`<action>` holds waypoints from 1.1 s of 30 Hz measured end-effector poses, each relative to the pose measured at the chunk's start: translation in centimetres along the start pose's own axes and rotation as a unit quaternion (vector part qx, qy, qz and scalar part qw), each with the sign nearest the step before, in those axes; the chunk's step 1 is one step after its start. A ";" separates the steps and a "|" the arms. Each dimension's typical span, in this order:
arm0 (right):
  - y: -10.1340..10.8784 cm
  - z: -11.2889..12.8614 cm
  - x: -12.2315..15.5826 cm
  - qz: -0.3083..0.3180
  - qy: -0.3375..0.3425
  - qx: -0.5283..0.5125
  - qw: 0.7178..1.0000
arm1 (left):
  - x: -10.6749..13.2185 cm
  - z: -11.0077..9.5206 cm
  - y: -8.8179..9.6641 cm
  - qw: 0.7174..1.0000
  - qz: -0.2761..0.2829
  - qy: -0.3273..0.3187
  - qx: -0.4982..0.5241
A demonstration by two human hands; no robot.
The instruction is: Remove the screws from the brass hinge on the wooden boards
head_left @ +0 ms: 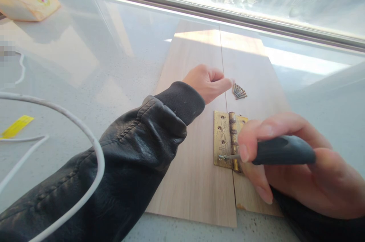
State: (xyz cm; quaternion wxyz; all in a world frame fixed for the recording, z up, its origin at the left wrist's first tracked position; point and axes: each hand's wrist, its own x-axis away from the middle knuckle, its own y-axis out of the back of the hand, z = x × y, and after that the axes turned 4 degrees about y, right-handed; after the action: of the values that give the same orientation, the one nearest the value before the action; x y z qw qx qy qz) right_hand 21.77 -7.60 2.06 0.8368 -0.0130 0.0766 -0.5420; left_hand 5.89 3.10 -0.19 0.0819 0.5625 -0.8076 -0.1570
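A brass hinge (225, 141) lies across the seam of two light wooden boards (196, 128) on a grey sill. My right hand (288, 162) is wrapped round a black-handled screwdriver (282, 151), its metal tip resting on the hinge's left leaf near its lower edge. My left hand (207, 82), in a black leather sleeve, reaches over the boards with fingers curled and thumb and forefinger pinched toward a small pile of several brass screws (238, 92). I cannot tell whether a screw is between the fingertips.
A white cable (85, 132) loops over the grey sill at the left, near a yellow tag (16, 126). A cream-coloured object (27, 0) sits at the far left corner. The window frame (228, 16) runs along the back.
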 end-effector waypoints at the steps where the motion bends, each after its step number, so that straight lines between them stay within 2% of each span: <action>1: 0.1 -0.3 0.2 0.011 0.014 -0.014 1.000 | 0.0 0.0 0.0 1.000 0.000 0.000 -0.001; 5: 0.4 -1.1 0.5 0.018 0.080 -0.023 0.996 | 0.0 -0.2 0.1 1.000 0.003 0.002 -0.013; 9: 0.6 0.2 -0.1 -0.020 0.077 0.040 0.996 | 0.1 -0.4 0.1 1.000 0.006 0.003 -0.028; 13: 1.4 1.4 -0.8 0.065 0.025 0.060 0.996 | 0.1 -0.3 0.0 0.999 -0.004 0.001 -0.037; 15: 1.7 1.4 -0.9 0.073 0.017 0.044 0.996 | 0.0 -0.2 0.0 0.999 -0.004 -0.003 -0.039; 19: 1.4 0.5 -0.3 0.048 -0.007 -0.004 0.999 | -0.1 0.0 0.0 0.999 -0.001 -0.012 -0.041; 23: 0.0 -0.8 0.2 -0.005 0.076 0.049 0.996 | -0.1 0.0 0.0 0.999 -0.005 -0.011 -0.042; 25: -0.4 -1.3 0.3 -0.045 0.086 0.063 0.993 | -0.1 0.0 0.0 0.999 -0.009 -0.009 -0.040; 28: -0.6 -1.7 0.2 -0.068 0.044 0.039 0.996 | 0.0 -0.1 0.0 0.999 -0.012 -0.013 -0.034; 33: 0.0 -1.7 -0.1 -0.065 0.007 -0.003 0.998 | 0.0 0.0 -0.1 1.000 -0.011 -0.019 -0.023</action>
State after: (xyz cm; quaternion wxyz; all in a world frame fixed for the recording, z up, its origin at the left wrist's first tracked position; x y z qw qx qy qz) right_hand 21.49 -7.35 0.36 0.7994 -0.0165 0.0828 -0.5949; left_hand 5.95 3.05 -0.23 0.0776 0.5661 -0.7992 -0.1867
